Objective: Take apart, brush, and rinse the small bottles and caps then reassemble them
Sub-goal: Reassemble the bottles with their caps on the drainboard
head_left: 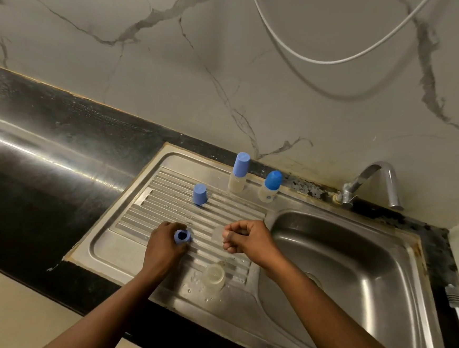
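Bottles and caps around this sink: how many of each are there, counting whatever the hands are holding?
Blue caps: 4, one held in the left hand
Clear bottles: 4, one held in the right hand
Total: 8

The left forearm (119, 297) comes in from seven o'clock and the right forearm (322, 304) from five o'clock. Both are bare down to the left hand (166, 244) and right hand (248, 239). The right hand's fingernails are short.
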`<state>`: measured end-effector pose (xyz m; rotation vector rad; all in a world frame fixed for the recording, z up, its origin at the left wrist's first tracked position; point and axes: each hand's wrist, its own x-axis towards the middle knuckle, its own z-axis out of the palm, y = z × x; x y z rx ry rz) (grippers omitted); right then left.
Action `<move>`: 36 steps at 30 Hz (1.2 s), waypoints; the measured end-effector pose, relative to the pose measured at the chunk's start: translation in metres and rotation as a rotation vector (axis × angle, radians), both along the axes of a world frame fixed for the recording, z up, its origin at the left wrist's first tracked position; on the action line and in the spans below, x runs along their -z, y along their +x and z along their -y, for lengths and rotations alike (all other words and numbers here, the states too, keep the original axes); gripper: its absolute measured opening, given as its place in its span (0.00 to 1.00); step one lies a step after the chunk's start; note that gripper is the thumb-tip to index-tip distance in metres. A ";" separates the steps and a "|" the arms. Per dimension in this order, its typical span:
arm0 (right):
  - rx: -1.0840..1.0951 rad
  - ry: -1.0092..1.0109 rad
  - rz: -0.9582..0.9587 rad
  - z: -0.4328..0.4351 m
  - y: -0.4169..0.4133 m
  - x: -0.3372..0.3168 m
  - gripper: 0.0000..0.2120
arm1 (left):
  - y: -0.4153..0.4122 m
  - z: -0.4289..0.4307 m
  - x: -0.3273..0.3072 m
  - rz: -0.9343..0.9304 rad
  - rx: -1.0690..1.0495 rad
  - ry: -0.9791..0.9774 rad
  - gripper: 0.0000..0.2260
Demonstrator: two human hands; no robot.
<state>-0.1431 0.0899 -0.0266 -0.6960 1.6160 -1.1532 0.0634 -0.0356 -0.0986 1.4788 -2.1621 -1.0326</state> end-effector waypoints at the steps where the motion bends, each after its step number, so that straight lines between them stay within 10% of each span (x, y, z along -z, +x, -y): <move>1: 0.001 -0.003 -0.001 0.000 -0.001 -0.001 0.06 | 0.000 0.000 0.000 -0.011 0.000 -0.001 0.15; 15: -0.049 -0.121 0.011 0.003 0.002 -0.021 0.08 | -0.014 -0.012 -0.049 -0.841 -0.411 0.939 0.12; 36: -0.101 -0.090 -0.395 0.000 0.006 -0.025 0.04 | -0.026 -0.060 -0.084 -0.748 -0.017 0.738 0.14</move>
